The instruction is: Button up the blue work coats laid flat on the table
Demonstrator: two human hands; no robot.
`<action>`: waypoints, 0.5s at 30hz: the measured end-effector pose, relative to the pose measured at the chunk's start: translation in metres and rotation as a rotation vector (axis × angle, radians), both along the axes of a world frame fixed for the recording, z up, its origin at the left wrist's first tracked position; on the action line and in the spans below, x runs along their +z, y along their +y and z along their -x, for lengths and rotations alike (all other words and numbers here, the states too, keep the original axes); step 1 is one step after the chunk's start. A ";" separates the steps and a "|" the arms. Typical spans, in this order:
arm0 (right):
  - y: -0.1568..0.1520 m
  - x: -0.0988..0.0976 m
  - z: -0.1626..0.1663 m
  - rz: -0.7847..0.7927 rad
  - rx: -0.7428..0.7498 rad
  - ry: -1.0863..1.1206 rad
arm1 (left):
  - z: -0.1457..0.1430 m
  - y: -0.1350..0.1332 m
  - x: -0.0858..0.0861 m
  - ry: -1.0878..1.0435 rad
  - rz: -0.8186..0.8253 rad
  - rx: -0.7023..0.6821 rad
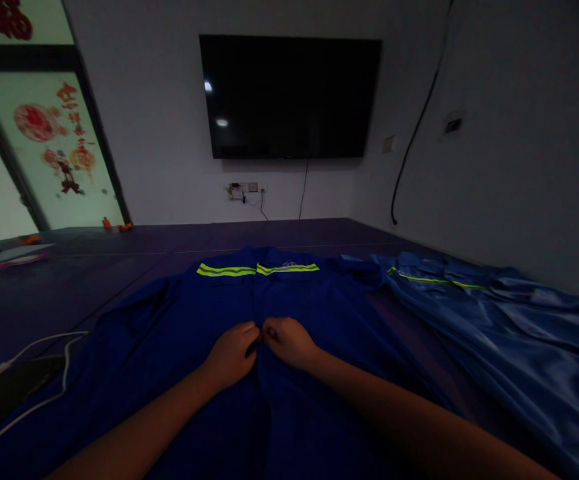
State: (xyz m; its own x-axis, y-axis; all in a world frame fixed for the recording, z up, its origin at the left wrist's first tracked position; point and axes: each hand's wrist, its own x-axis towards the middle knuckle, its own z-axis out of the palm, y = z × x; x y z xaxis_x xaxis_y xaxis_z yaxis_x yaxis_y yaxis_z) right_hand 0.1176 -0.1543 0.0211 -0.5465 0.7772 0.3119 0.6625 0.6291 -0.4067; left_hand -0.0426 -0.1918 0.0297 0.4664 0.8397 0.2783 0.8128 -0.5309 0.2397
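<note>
A dark blue work jacket [219, 300] lies spread out, front side up, with yellow-green reflective strips [227, 271] across its chest. Its collar points away from me and its sleeves spread to both sides. My left hand [234, 350] and my right hand [287, 340] meet at the middle of the front opening. Both have their fingers closed in a pinch on the jacket's front edges, a little below the chest strips. Whatever fastener may sit between the fingertips is hidden.
Blue work trousers [479, 313] lie to the right. At the left are a white cable [67, 357], a dark flat thing [29, 387] and a pink-edged item [22, 260]. Small orange objects [124, 227] stand by the door. A television [292, 97] hangs on the far wall.
</note>
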 end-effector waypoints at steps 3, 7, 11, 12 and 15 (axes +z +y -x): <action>0.000 0.000 0.000 -0.003 0.011 0.020 | 0.000 0.000 0.000 0.001 0.005 -0.006; 0.001 -0.002 0.000 0.014 0.002 0.027 | 0.000 0.000 0.000 -0.001 0.012 -0.007; 0.002 -0.002 0.000 -0.006 0.006 0.028 | 0.000 0.000 0.001 -0.006 0.014 -0.008; 0.001 -0.002 0.000 -0.006 0.009 0.024 | 0.000 0.000 0.001 -0.004 0.015 -0.005; 0.000 0.000 0.000 0.007 0.008 0.010 | 0.000 -0.001 0.002 0.010 0.018 0.008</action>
State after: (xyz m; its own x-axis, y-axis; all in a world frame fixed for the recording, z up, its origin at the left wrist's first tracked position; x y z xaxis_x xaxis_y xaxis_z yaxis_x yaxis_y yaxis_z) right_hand 0.1177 -0.1542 0.0206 -0.5500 0.7747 0.3120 0.6533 0.6318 -0.4171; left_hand -0.0424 -0.1929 0.0314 0.4624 0.8480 0.2591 0.8192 -0.5203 0.2411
